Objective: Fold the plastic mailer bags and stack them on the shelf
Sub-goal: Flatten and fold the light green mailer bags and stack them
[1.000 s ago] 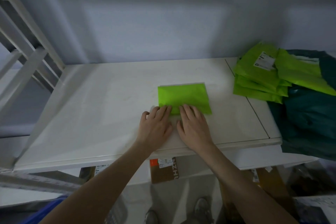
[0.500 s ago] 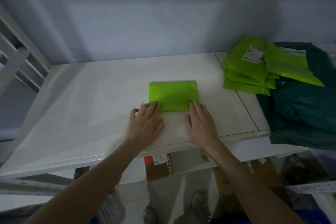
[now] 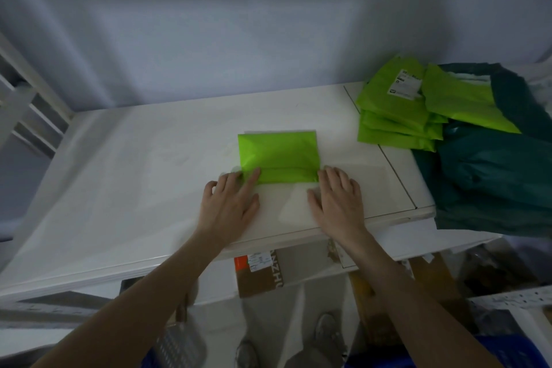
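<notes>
- The green mailer bag (image 3: pixel 279 155) lies flat near the middle of the white shelf (image 3: pixel 125 176), folded into a rectangle — its long axis runs left to right, across the person, with a fold band along the near edge.
- The left hand (image 3: pixel 230 206) rests flat with straight fingers, its fingertips (image 3: pixel 254 175) pressing the bag's near-left corner; nothing is gripped.
- The right hand (image 3: pixel 339 202) lies flat too, fingers straight, its fingertips at the bag's near-right corner — touching or just beside, hard to tell.
- Against the frame a second ago, the hands have spread apart from the middle of the near edge out to its two corners.
- A stack of folded green bags (image 3: pixel 397 116) sits at the shelf's right end, against dark green plastic (image 3: pixel 493 176).
- Below the shelf front, a cardboard box (image 3: pixel 260 275) shows.
</notes>
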`<state>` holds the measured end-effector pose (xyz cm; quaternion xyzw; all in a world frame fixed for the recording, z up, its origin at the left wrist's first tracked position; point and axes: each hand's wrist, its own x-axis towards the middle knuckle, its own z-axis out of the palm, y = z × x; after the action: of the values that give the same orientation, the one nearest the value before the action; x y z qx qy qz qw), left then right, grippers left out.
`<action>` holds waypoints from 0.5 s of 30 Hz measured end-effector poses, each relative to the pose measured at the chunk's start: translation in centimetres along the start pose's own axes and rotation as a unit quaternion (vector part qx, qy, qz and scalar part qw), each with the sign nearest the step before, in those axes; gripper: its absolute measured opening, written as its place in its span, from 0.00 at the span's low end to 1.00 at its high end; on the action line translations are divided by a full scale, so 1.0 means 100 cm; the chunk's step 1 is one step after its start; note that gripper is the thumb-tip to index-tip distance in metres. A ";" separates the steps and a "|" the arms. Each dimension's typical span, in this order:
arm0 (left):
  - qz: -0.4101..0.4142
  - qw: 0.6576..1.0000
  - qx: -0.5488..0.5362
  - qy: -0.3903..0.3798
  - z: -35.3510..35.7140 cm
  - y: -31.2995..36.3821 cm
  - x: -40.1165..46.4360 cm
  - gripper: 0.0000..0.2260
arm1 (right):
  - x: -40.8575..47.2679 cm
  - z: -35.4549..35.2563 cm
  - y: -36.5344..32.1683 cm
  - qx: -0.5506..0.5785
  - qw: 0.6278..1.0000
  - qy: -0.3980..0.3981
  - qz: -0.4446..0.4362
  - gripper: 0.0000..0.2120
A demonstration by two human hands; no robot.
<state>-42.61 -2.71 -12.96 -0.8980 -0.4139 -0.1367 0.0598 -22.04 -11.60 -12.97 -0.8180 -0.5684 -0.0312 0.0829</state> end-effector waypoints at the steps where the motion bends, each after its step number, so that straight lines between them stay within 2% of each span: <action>1: 0.001 1.000 -0.002 -0.007 0.000 -0.001 0.000 0.24 | -0.001 0.001 0.001 -0.001 1.000 0.000 0.003 0.29; 6: -0.009 1.000 -0.015 -0.025 0.004 -0.001 0.000 0.25 | -0.002 -0.003 -0.001 0.052 0.998 0.019 0.013 0.30; 10: -0.070 0.990 -0.113 -0.048 -0.003 0.004 0.007 0.28 | 0.014 -0.013 -0.008 0.179 0.984 0.015 0.019 0.22; 11: -0.103 0.980 -0.158 -0.060 -0.008 0.007 0.011 0.28 | 0.019 -0.016 -0.010 0.223 0.974 0.008 0.030 0.21; 13: -0.182 0.940 -0.282 -0.052 -0.013 0.011 0.020 0.20 | 0.026 -0.022 -0.018 0.331 0.941 0.010 0.074 0.20; 15: -0.261 0.866 -0.426 -0.005 -0.017 0.012 0.028 0.08 | 0.031 -0.026 -0.029 0.422 0.900 0.017 0.109 0.19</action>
<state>-40.31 -1.82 -10.48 -0.6957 -0.5353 -0.3062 -0.3683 -23.53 -8.16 -9.65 -0.7625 -0.4336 0.2069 0.4333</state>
